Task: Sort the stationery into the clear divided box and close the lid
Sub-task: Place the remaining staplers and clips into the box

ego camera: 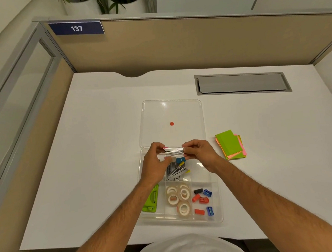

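— Over box [214, 183], what's w/ the hands?
— L hand [154, 162] & R hand [200, 153] each pinch an end of a metal stapler [173, 151].
— Lid [171, 113]?
— Open, flat on tabletop [103, 140]. Notes [230, 144] lie right of box.

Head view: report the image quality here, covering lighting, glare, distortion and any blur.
Head view: lighting is even and soft, with faint shadows under the forearms; small glare spots show on the open clear lid and inside the divided box; wide-angle distortion bows the desk edges and partition; the small metal stapler held between left hand and right hand looks slightly soft.
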`<state>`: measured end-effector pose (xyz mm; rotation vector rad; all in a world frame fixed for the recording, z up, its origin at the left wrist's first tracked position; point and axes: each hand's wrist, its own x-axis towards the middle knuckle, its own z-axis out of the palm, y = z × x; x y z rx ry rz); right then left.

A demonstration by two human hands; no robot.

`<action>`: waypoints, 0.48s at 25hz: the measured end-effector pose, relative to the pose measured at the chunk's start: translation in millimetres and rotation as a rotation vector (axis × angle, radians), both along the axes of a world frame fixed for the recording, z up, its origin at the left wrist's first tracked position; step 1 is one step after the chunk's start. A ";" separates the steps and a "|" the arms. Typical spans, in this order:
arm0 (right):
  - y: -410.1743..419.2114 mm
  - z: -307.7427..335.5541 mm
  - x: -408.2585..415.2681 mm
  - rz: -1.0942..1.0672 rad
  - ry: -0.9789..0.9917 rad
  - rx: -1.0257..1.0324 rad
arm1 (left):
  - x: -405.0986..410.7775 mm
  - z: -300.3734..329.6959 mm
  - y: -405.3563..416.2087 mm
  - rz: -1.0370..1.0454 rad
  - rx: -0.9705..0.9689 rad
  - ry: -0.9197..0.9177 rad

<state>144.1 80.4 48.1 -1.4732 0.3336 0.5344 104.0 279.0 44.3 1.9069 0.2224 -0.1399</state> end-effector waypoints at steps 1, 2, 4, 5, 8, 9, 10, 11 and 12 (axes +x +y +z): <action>-0.6 -1.8 0.2 0.018 -0.019 -0.060 | -2.1 -5.1 0.4 -0.022 0.070 0.007; 0.0 -4.0 -0.3 0.034 -0.033 -0.120 | -4.0 -10.1 0.8 -0.047 0.147 0.014; 3.4 -9.2 -2.4 0.041 -0.047 -0.225 | -6.4 -18.8 2.1 -0.101 0.320 0.014; 5.3 -11.9 -4.0 0.036 -0.053 -0.273 | -6.7 -22.1 2.7 -0.123 0.413 -0.006; 9.8 -18.2 -6.9 0.051 -0.086 -0.414 | -7.9 -29.0 2.0 -0.157 0.635 -0.086; 11.1 -19.2 -7.1 0.072 -0.106 -0.466 | -9.0 -30.2 1.2 -0.163 0.669 -0.093; 12.1 -19.6 -7.4 0.098 -0.128 -0.508 | -10.1 -31.1 0.5 -0.173 0.694 -0.097; 13.0 -19.5 -7.0 0.122 -0.148 -0.539 | -10.8 -32.0 0.2 -0.188 0.716 -0.103; 13.4 -19.2 -7.0 0.141 -0.163 -0.562 | -11.1 -32.9 0.4 -0.205 0.737 -0.113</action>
